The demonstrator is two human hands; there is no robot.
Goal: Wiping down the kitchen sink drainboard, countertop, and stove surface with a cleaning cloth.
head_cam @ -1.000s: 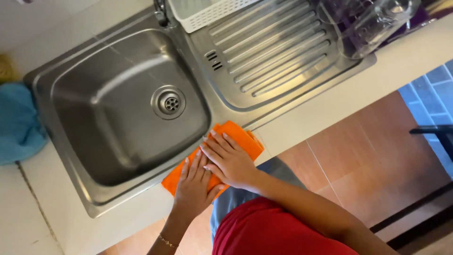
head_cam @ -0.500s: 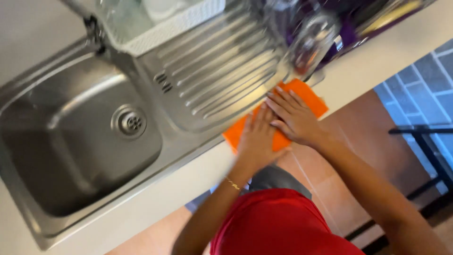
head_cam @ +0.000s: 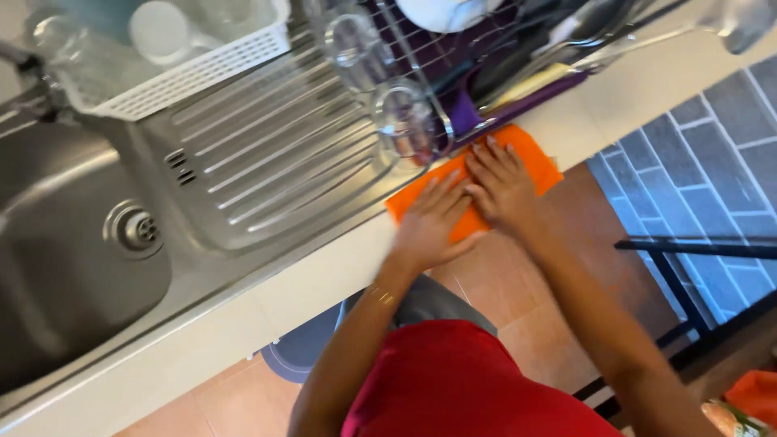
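An orange cloth [head_cam: 536,158] lies flat on the white counter edge [head_cam: 324,279], just in front of a wire dish rack. My left hand [head_cam: 433,222] presses on the cloth's left part with fingers spread. My right hand [head_cam: 502,184] lies flat on the cloth's middle, fingers apart, beside the left hand. Neither hand grips the cloth; both rest palm down on it.
A steel sink bowl [head_cam: 57,267] with a drain [head_cam: 136,230] sits at left, its ribbed drainboard [head_cam: 275,158] in the middle. A white plastic basket [head_cam: 194,69] stands behind. The dish rack [head_cam: 453,57] holds glasses and utensils. A black metal frame [head_cam: 688,267] stands on the tiled floor.
Both hands have slid the orange cloth to the right along the counter edge, from in front of the sink bowl to in front of the dish rack.
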